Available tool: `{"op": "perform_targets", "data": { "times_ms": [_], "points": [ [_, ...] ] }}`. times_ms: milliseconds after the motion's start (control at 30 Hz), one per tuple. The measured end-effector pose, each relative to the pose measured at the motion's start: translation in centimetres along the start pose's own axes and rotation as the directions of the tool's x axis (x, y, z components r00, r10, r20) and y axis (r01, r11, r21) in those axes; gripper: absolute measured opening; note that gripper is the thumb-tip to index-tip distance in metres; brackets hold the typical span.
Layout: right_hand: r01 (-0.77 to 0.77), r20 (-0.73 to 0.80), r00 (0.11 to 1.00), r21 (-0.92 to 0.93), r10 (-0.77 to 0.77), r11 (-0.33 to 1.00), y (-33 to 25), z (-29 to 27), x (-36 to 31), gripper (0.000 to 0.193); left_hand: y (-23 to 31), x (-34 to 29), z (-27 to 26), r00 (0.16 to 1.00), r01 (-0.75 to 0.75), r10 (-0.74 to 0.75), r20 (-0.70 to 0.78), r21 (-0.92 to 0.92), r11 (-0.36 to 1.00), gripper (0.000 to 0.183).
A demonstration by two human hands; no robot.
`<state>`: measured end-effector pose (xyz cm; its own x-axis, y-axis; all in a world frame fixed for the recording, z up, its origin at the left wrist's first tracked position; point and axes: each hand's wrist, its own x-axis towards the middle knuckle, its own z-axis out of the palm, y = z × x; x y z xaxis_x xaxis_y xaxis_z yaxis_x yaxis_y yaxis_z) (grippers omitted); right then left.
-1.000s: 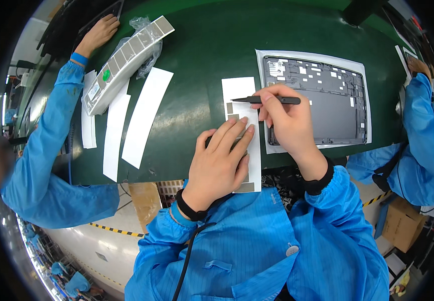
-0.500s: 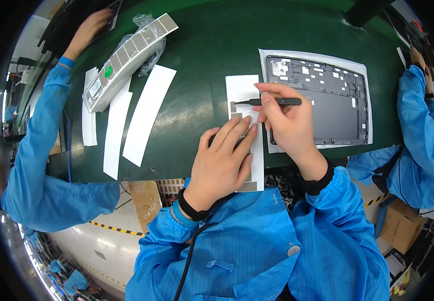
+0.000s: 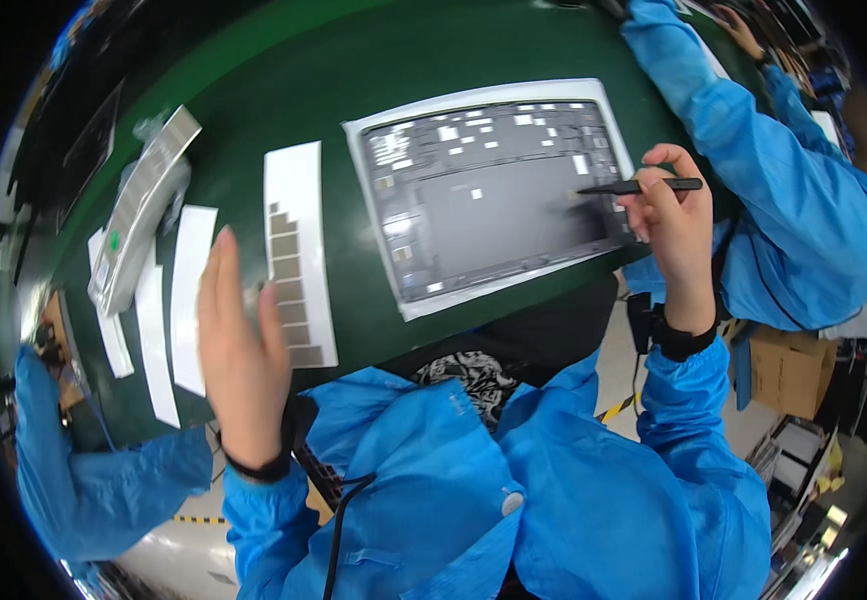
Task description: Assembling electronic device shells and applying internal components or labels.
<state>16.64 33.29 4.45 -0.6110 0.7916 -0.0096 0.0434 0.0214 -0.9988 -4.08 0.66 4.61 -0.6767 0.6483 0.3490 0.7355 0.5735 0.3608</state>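
Observation:
My right hand (image 3: pixel 671 215) pinches black tweezers (image 3: pixel 608 188). Their tip hovers over the right part of a dark grey tablet-like housing (image 3: pixel 513 220), and whether it carries anything is too small to see. Small white pieces dot the housing, mostly along its far side. My left hand (image 3: pixel 243 360), somewhat blurred, is raised with its fingers stretched out and holds nothing. Beside it lies a white backing strip (image 3: pixel 298 180) with a column of grey-brown adhesive pads (image 3: pixel 288 290).
A white sheet (image 3: pixel 608 105) lies under the housing. To the left are several blank white strips (image 3: pixel 193 290) and a stack of pad strips (image 3: pixel 148 200) in clear plastic. Blue-sleeved people (image 3: pixel 103 480) flank me, one arm (image 3: pixel 678 60) reaching near the housing's right corner.
The view has swung right. My left hand has lifted off the pad strip and moved left. My right hand has carried the tweezers from that strip to over the housing.

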Motion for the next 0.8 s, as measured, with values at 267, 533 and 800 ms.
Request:
{"op": "perform_targets", "data": {
  "times_ms": [267,533,800],
  "points": [
    [0.031,0.046,0.999,-0.216,-0.022,0.976,0.5,-7.0,1.1,0.014,12.1,-0.3,3.9,0.922,-0.231,0.318,0.223,-0.344,0.910,0.034],
    [0.044,0.147,0.989,-0.273,-0.003,0.961,0.3,-6.7,1.7,0.012,16.7,2.2,10.7,0.890,-0.331,0.425,0.166,-0.407,0.852,0.031],
    [0.022,0.160,0.987,-0.223,0.014,0.975,0.8,-7.1,1.5,0.012,16.5,2.6,11.8,0.905,-0.306,0.391,0.168,-0.382,0.872,0.028]
  ]
}}
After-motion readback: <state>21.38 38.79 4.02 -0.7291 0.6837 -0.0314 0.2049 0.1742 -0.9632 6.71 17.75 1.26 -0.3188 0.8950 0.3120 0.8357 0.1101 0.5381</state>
